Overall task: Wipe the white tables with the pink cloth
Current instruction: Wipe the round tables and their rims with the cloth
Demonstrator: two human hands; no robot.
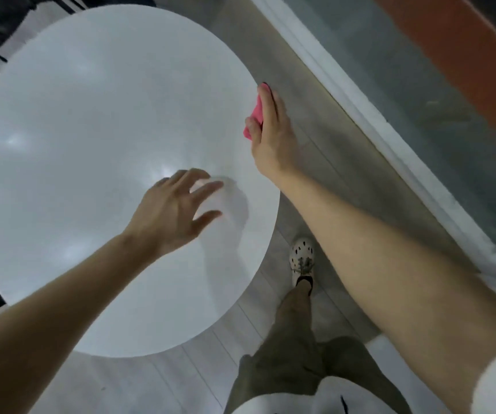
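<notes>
Your pink cloth [254,119] sits bunched at the far right rim of the round white table [91,144], hanging half off the edge rather than lying flat on the top. Your right hand [270,135] holds it there: the thumb presses it from the table side and the long fingers lie nearly straight along its outer side. That pinch suits running the cloth along the rim, which I judge to be the step in hand. Your left hand [172,207] is low over the middle of the table, fingers spread and loosely bent, holding nothing. I cannot tell whether it touches the top; it looks placed to steady you as you lean. Below, your shoe [302,258] stands on the pale floor [330,180] between the table and the white window frame [360,94].
</notes>
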